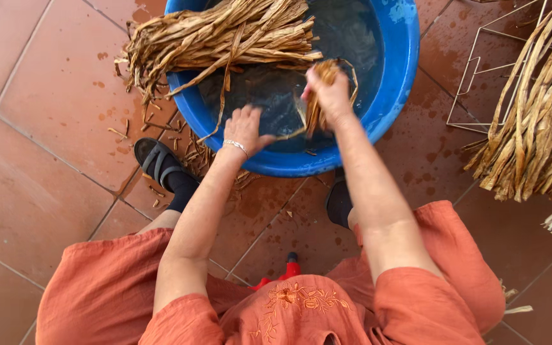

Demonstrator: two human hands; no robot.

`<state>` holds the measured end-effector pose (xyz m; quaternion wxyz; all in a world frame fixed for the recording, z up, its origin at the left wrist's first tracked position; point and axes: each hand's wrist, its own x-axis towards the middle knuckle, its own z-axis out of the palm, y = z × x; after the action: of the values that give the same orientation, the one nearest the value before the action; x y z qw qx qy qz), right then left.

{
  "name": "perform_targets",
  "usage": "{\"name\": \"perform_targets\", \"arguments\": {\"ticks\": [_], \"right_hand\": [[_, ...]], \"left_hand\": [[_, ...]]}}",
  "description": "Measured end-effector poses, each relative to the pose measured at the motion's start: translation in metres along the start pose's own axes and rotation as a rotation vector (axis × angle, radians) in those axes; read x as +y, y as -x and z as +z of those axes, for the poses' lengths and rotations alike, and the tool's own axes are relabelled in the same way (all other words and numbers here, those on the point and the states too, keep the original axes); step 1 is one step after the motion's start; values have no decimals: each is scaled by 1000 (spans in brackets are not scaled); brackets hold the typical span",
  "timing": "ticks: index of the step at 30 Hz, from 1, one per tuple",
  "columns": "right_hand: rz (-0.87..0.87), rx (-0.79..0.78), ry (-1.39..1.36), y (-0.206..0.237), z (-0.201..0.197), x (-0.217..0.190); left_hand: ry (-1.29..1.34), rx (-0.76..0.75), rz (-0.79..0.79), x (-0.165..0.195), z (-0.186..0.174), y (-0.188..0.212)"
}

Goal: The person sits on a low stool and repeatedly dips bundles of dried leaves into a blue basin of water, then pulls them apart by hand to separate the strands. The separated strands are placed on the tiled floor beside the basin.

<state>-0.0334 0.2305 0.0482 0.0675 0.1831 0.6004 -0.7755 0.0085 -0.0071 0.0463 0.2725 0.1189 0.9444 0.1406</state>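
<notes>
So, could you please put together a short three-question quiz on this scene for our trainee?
1. True or false: the right hand grips a small bundle of dried strips.
2. Where does the large bundle of dried leaves lie? A) across the blue basin rim B) on the wire rack C) on the person's lap
3. What is on the left hand wrist?

Key: 1 true; 2 A; 3 a thin bracelet.

The right hand [331, 96] is motion-blurred; its fingers are hidden by the leaf strip [316, 108]. Beyond it, the basin [391, 83] is cut by the top edge. To its right, the leaf bundle [538, 128] runs off-frame.
</notes>
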Motion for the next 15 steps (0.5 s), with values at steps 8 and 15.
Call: {"name": "perform_targets", "arguments": {"ticks": [8,15], "right_hand": [[-107,-282,-182,57,50,-139],[-191,-351,-275,64,35,-183]], "left_hand": [[1253,220,667,97,-40,-22],[1243,199,557,100,-10,-19]]}}
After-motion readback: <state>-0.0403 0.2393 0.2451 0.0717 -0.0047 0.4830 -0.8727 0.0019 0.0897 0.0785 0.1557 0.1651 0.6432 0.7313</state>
